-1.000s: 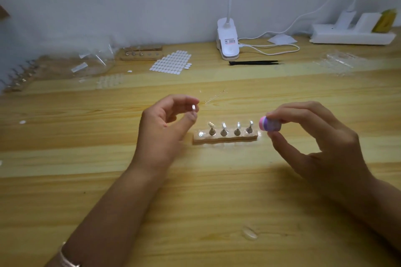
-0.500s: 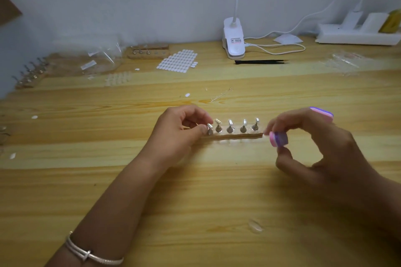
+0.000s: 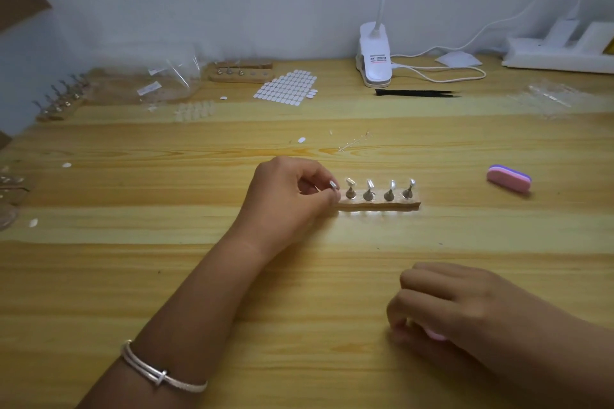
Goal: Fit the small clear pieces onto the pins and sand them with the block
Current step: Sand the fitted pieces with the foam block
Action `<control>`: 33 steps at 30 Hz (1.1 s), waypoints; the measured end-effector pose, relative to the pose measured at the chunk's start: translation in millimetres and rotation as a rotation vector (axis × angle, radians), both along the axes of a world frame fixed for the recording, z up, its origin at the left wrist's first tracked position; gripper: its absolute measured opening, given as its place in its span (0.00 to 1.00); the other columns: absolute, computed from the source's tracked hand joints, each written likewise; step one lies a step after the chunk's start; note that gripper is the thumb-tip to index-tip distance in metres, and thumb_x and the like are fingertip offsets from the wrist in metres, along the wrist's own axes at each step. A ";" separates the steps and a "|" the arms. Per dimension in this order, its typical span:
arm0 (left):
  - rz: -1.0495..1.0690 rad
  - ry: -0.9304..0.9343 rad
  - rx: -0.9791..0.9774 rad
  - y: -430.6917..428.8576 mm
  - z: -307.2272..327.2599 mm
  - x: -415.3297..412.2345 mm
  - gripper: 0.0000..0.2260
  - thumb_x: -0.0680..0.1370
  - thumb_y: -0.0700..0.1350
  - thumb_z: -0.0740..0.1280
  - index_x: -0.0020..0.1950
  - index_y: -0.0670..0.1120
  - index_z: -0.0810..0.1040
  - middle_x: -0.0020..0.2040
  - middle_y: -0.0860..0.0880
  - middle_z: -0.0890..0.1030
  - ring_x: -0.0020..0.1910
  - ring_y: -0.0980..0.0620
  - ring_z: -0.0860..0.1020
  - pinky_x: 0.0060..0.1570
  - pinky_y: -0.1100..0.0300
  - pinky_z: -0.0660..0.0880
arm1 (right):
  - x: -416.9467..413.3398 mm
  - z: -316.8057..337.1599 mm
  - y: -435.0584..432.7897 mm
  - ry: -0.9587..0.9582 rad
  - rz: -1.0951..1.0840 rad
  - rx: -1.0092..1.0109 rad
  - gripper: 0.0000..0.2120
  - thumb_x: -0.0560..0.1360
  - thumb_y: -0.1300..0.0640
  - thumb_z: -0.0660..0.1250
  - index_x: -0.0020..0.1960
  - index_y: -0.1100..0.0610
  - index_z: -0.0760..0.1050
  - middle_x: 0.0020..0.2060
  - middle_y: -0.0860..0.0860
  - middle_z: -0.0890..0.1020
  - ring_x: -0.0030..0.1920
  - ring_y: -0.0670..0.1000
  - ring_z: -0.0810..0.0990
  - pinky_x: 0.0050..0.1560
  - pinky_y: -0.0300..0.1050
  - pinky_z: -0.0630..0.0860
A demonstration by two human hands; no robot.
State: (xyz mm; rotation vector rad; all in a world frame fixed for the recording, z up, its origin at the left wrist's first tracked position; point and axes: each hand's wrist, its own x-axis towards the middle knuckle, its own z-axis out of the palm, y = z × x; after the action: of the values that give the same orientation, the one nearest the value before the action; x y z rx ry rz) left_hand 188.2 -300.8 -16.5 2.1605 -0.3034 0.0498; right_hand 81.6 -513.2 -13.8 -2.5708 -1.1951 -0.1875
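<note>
Head view, left hand (image 3: pixel 289 196): pinching clear piece (image 3: pixel 333 185) at pin rack's (image 3: pixel 378 205) left end.
Right hand (image 3: pixel 465 305): curled; I can't tell its hold.

Left hand (image 3: pixel 285 196) pinching end pin (image 3: pixel 334 185), sanding block (image 3: pixel 509 179) lying apart
</note>
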 end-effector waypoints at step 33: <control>0.019 -0.354 -0.198 6.0 13.6 -1.8 0.04 0.71 0.39 0.77 0.45 0.44 0.86 0.38 0.54 0.85 0.37 0.60 0.82 0.42 0.67 0.78 | 129.7 48.4 21.4 0.952 -0.322 0.669 0.10 0.65 0.59 0.78 0.47 0.58 0.86 0.28 0.48 0.79 0.23 0.43 0.66 0.23 0.33 0.60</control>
State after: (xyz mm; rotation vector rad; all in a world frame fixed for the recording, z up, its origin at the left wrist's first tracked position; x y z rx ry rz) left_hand 186.4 -294.8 -3.0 1.9511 -0.4599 0.4581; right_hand 211.3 -491.8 34.6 -1.8263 -0.2793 0.4516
